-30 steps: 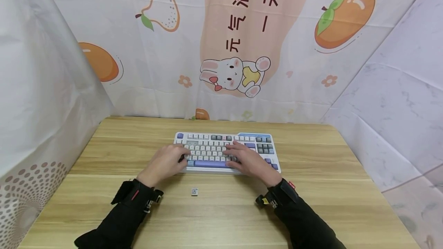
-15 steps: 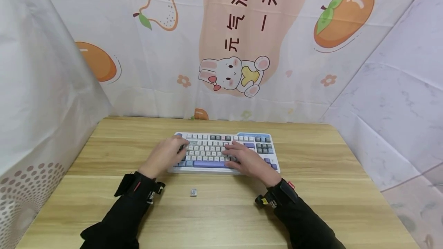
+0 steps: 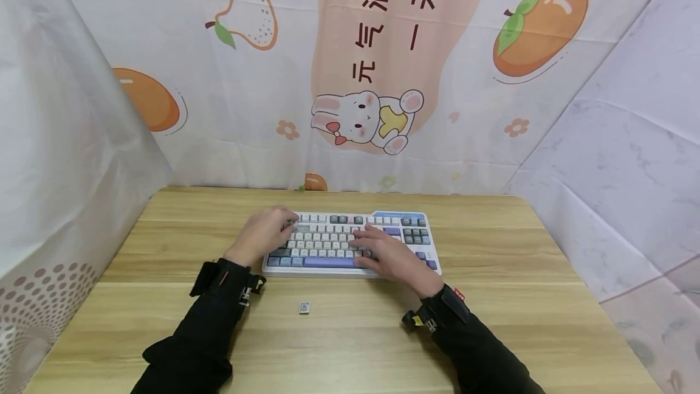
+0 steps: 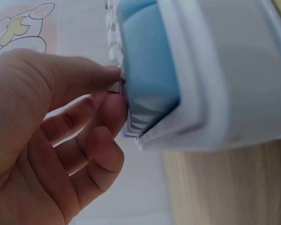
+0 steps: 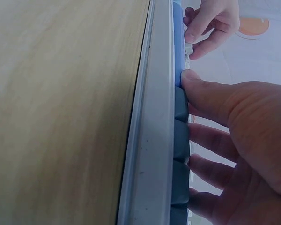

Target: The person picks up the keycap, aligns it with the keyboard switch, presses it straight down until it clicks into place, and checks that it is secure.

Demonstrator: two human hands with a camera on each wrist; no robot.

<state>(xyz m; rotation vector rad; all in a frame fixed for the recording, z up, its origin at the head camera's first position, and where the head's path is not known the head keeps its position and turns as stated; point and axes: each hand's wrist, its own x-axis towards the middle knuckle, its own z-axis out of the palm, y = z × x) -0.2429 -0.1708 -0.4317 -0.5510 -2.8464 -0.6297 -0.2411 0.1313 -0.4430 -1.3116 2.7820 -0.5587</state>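
Observation:
A white keyboard (image 3: pixel 322 245) with white, grey, blue and purple keycaps lies on the table. My left hand (image 3: pixel 260 236) is at its upper left corner, thumb and index finger pinching a small pale keycap (image 5: pixel 189 48); in the left wrist view the fingertips (image 4: pixel 113 75) cover most of it. My right hand (image 3: pixel 386 252) rests with spread, relaxed fingers over the right part of the keys. Its thumb (image 5: pixel 191 78) touches the purple space bar (image 3: pixel 329 262), and the other fingers lie beyond a row of dark keys (image 5: pixel 181 143).
A single small grey-and-white keycap (image 3: pixel 304 307) lies on the wooden table (image 3: pixel 350 345) in front of the keyboard. Printed cloth (image 3: pixel 246 108) hangs behind the table and at its sides. A black strap (image 3: pixel 224 278) with a small camera sits at each wrist.
My left hand has moved from the lower left keys up to the keyboard's upper left corner, uncovering the lower left keys. The right hand stays in place. The view has shifted slightly.

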